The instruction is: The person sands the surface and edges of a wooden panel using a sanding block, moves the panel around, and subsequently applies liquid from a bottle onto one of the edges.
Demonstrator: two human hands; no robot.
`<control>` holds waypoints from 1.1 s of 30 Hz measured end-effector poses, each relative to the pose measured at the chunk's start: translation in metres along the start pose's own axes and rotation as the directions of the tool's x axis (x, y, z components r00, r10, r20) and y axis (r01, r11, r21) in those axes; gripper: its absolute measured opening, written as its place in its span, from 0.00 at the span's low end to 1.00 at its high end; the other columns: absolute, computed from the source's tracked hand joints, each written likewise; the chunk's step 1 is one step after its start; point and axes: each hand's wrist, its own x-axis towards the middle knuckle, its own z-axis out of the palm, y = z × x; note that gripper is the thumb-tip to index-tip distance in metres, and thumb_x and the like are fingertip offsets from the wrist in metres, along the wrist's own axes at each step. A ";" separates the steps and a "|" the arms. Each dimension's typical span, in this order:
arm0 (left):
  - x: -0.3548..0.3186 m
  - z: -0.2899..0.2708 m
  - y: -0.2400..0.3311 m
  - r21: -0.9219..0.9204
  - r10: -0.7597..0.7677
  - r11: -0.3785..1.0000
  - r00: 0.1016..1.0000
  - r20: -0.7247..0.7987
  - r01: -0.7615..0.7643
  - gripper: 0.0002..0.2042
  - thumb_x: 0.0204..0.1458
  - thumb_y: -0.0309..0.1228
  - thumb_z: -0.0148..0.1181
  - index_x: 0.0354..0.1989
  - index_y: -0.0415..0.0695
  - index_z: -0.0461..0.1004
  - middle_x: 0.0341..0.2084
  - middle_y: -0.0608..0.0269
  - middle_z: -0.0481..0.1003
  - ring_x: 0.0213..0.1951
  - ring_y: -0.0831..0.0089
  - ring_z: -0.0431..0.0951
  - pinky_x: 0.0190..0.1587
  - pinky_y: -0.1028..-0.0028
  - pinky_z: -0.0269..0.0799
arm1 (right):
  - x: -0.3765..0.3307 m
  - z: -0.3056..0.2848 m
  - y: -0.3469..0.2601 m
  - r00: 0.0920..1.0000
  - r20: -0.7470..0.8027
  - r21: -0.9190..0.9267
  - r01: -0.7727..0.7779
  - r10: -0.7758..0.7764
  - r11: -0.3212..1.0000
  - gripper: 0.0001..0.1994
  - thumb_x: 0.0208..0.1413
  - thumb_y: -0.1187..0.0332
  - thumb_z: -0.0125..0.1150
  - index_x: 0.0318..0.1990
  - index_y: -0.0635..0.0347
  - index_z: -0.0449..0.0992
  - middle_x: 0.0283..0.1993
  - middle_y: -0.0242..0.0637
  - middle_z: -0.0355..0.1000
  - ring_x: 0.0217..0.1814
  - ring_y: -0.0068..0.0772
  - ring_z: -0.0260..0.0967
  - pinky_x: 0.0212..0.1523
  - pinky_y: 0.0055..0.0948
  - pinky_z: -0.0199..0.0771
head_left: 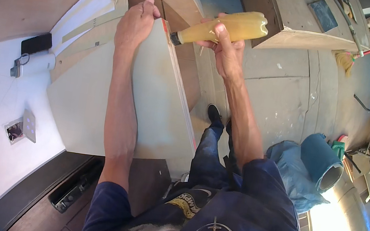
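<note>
My right hand [227, 49] is wrapped round a clear plastic bottle [243, 25] of yellowish liquid, perhaps glue. The bottle is held tilted, its dark cap [175, 38] pointing left at the long edge of a pale board [159, 97]. A reddish line runs along parts of that edge. Toward the far end of the board, my left hand [134, 25] lies with its fingers curled over the edge near the bottle's cap. My left forearm stretches across the board's pale face. Whether the cap touches the edge, I cannot tell.
On the left are white papers [86, 8], a black phone-like object [36, 43], a white cylinder [38, 66] and an open wall socket box [14, 131]. A wooden cabinet [306, 23] stands at the upper right. A blue roll [321, 159], a bag [283, 165] and a broom [346, 61] are on the right.
</note>
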 end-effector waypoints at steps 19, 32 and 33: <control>0.001 0.001 0.001 -0.015 0.033 0.999 0.999 0.013 -0.032 0.28 0.67 0.51 0.36 0.36 0.42 0.80 0.35 0.56 0.80 0.42 0.61 0.79 0.50 0.64 0.69 | 0.011 -0.009 -0.014 0.996 0.047 0.210 -0.082 0.074 0.974 0.26 0.65 0.53 0.64 0.59 0.64 0.67 0.53 0.50 0.74 0.56 0.44 0.77 0.45 0.43 0.91; 0.002 0.003 -0.004 -0.009 0.035 0.999 0.999 0.015 -0.035 0.29 0.67 0.51 0.34 0.36 0.42 0.80 0.32 0.58 0.80 0.39 0.61 0.78 0.47 0.63 0.69 | -0.012 0.007 -0.014 1.000 0.015 -0.020 0.016 -0.016 1.000 0.28 0.66 0.56 0.62 0.63 0.65 0.63 0.54 0.52 0.74 0.59 0.46 0.75 0.46 0.44 0.89; 0.002 0.001 -0.005 0.000 0.024 1.000 1.000 0.018 -0.024 0.29 0.67 0.51 0.35 0.36 0.42 0.80 0.32 0.58 0.80 0.39 0.61 0.78 0.47 0.63 0.69 | -0.025 0.002 -0.015 1.000 0.023 -0.049 0.002 0.000 0.999 0.28 0.66 0.56 0.61 0.64 0.65 0.62 0.54 0.52 0.74 0.59 0.46 0.75 0.46 0.44 0.89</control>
